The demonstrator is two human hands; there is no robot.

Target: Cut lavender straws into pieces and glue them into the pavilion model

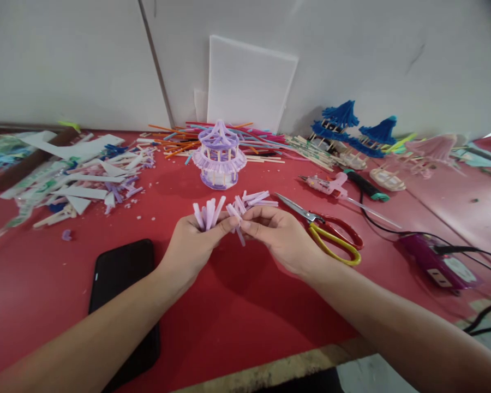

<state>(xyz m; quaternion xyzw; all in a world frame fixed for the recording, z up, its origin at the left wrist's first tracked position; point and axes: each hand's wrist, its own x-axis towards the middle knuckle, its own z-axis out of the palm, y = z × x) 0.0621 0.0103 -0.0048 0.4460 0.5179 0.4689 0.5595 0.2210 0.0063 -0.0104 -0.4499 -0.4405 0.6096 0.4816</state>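
My left hand (200, 234) is closed around a bunch of short lilac pipe cleaner pieces (208, 214), whose ends stick up above the fingers. Close beside it, my right hand (270, 232) pinches more lilac pieces (238, 208) between thumb and fingertips, and the two thumbs nearly meet. Beyond the right fingers, further lilac pieces (257, 197) fan out; whether they are held or lie on the table I cannot tell. Just behind the hands stands a small lilac and white pavilion model (219, 158). Scissors (311, 218) with red and yellow handles lie right of my right hand.
A black phone (123, 273) lies under my left forearm. Offcuts (102, 174) cover the left side. Long coloured pipe cleaners (262, 139) lie at the back. To the right are a pink glue gun (327, 185), blue-roofed models (339, 117) and a purple power strip (437, 262) with cables.
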